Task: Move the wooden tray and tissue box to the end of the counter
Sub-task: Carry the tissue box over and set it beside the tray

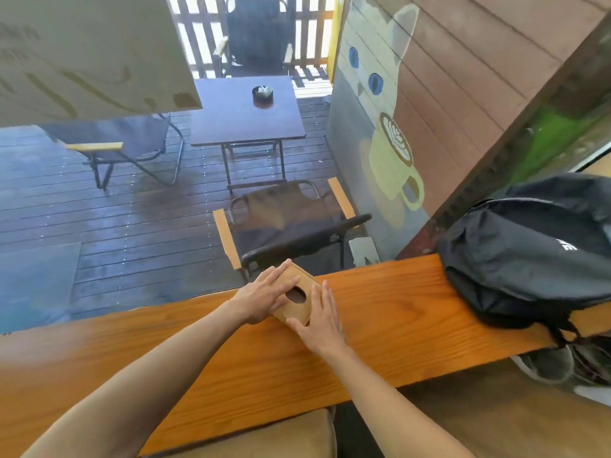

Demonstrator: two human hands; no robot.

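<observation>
A light wooden tissue box (299,294) with a dark oval slot in its top lies near the far edge of the orange wooden counter (380,312). My left hand (264,299) lies flat across the box's left and top side, fingers spread. My right hand (319,320) presses against its right near corner with straight fingers. Both hands clasp the box between them. No wooden tray is in view.
A black backpack (529,252) sits on the counter's right end. Beyond the counter's far edge are a folding chair (287,223), a dark table (244,110) and wet decking. A wall with a painted cat (383,94) stands to the right. A cushion (264,438) lies below.
</observation>
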